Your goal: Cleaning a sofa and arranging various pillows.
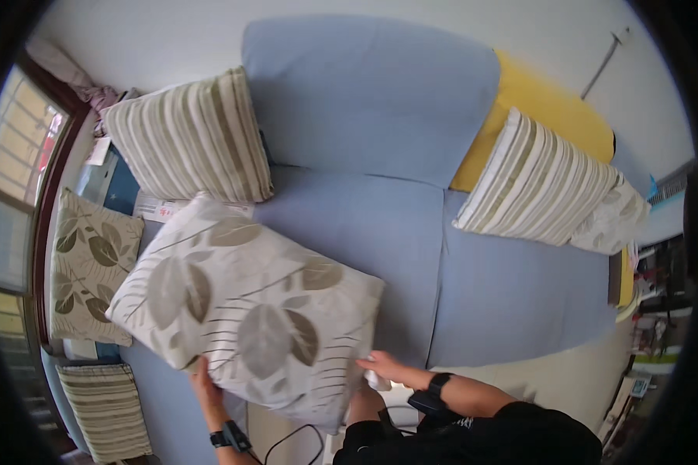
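Note:
A large off-white cushion (267,310) printed with grey-brown leaves is held tilted over the blue sofa, between my two hands. My left hand (203,381) grips its lower left edge; some of the fingers are hidden under the cloth. At the lower right edge, my right hand (380,367) has its fingers pinched on the cover. Just below that hand is a small white patch (376,381) that I cannot make out. Both wrists wear dark bands, and the cushion hides part of the seat beneath it.
On the blue sofa (364,85), a striped cushion (194,139) leans at the back left. Another striped cushion (531,182) and a leaf-print one (616,217) lean at the right by a yellow cover (512,93). Leaf-print (93,267) and striped (105,411) cushions line the window side.

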The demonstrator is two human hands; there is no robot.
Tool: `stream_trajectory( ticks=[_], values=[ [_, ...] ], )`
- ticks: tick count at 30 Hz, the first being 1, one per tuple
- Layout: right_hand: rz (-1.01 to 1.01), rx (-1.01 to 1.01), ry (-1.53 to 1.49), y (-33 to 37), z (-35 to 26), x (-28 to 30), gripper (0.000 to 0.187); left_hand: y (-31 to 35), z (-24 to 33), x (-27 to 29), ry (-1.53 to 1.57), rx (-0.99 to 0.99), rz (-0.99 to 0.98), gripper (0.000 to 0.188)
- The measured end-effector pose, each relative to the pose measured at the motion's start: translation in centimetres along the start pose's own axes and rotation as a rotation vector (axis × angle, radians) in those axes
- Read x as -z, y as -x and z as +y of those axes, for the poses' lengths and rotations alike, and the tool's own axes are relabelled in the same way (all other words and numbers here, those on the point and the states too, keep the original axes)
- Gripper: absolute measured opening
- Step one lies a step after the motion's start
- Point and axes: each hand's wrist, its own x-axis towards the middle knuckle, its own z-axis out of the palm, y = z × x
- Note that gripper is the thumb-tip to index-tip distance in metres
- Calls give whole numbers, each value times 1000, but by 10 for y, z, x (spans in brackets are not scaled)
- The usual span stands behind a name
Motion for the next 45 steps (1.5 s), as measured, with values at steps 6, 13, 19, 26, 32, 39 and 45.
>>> stream_trajectory(
  ticks=[6, 13, 19, 26, 32, 39, 45],
  values=[
    [112, 264, 133, -69, -23, 10, 28, -36, -4, 28, -675, 76, 310, 51],
    [698, 16, 236, -82, 31, 158, 31, -39, -89, -212, -1080, -495, -385, 46],
    [881, -45, 168, -94, 65, 228, 32, -12, -178, -369, -1118, -274, -717, 40],
    [940, -71, -72, -113, 77, 235, 33, 5, -267, -478, -1191, -495, -1155, 36],
    [785, 329, -67, -115, 76, 229, 30, -1, -312, -565, -1141, -914, -1352, 34],
    [628, 312, 58, -104, 70, 239, 27, -4, -308, -619, -1566, -875, -1102, 31],
    [1223, 394, 162, -96, 111, 297, 29, -96, -287, -564, -1455, -561, -692, 29]
  ],
)
